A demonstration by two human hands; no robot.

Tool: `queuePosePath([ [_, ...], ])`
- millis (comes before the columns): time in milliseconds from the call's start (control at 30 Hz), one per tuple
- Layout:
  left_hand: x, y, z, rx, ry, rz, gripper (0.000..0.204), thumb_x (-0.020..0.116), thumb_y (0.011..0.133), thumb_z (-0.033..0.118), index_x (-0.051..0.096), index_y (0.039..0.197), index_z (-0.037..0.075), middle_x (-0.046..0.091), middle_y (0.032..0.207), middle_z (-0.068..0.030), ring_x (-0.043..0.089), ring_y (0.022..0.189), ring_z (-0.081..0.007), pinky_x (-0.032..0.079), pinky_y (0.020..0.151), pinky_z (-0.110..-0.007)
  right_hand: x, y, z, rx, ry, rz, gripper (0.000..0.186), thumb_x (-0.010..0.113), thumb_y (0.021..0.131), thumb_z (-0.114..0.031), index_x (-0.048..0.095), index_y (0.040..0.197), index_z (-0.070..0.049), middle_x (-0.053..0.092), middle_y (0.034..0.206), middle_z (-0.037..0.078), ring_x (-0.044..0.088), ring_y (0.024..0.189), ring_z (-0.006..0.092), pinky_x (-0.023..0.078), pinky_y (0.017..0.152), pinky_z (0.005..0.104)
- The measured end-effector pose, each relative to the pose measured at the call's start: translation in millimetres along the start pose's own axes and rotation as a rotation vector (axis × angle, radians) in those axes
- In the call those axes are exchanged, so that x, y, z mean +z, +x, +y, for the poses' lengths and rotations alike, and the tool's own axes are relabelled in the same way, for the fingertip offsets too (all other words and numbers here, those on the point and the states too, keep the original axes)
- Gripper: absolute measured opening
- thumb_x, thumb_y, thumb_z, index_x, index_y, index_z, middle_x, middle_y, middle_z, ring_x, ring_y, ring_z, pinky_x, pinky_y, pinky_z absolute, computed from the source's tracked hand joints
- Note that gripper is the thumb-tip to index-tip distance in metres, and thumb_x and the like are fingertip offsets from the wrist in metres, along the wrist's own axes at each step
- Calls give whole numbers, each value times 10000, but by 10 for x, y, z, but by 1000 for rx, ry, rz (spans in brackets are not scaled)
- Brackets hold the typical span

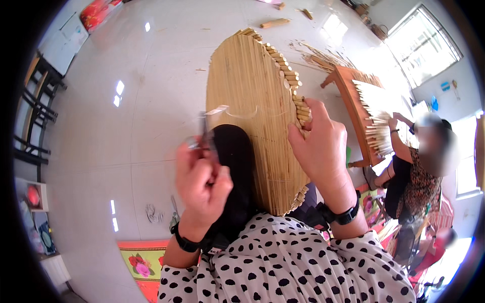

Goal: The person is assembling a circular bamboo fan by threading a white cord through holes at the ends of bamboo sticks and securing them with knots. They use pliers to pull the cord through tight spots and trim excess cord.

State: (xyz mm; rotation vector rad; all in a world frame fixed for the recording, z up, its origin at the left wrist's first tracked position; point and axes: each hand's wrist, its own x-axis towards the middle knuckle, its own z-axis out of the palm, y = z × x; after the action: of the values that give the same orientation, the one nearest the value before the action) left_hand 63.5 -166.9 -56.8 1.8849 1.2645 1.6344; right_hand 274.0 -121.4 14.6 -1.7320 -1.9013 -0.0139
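An oval panel of pale straw-coloured sticks (247,91) bound side by side leans over my dark-clothed knee. Round stick ends (292,77) project along its right edge. At that edge, the thumb and fingers of my right hand (323,139) grip the panel. My left hand (201,184) is closed around a small metal hand tool (205,132) with dark reddish handles, resembling pliers; motion blur hides its exact kind. A clear, thin strand (237,117) runs from beside the tool's tip across the panel's face.
Beyond on the right, a person (419,171) works at a low wooden table (348,96) covered with a row of sticks (374,116). Loose sticks (318,58) lie on the tiled floor. Dark stools (35,111) line the left wall. A flowered mat (144,265) lies near me.
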Motion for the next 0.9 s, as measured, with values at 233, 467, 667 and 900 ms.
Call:
queuePosePath([
  [233, 227, 20, -48, -101, -420, -143, 223, 644, 777, -54, 438, 698, -26, 480, 1127, -159, 471, 634, -122, 379, 549, -249, -164, -1, -127, -260, -94, 224, 456, 741, 750, -124, 606, 1182, -69, 669, 895, 99, 628, 796, 305, 519, 686, 396],
  [467, 253, 111, 36, -21, -450, -250, 207, 590, 834, -6, 455, 677, -14, 466, 1184, -177, 528, 707, -150, 426, 590, -266, -141, 133, -57, -550, 194, 235, 318, 767, 699, -40, 702, 1010, -66, 667, 951, 56, 602, 817, 247, 516, 691, 335],
  [667, 254, 158, 111, -26, -424, -296, 181, 582, 817, -24, 465, 680, -20, 468, 1206, -188, 551, 711, -163, 443, 611, -282, -117, 266, -29, -699, 192, 245, 244, 749, 663, 24, 708, 890, -56, 668, 819, 19, 609, 711, 215, 508, 621, 319],
  [900, -88, 117, -111, -32, -178, -206, 129, 672, 791, 22, 556, 772, -33, 538, 1115, -178, 591, 747, -274, 476, 662, -347, -136, 358, -156, -534, 262, 223, 148, 742, 723, 51, 711, 829, -46, 682, 779, 66, 622, 636, 188, 493, 562, 283],
])
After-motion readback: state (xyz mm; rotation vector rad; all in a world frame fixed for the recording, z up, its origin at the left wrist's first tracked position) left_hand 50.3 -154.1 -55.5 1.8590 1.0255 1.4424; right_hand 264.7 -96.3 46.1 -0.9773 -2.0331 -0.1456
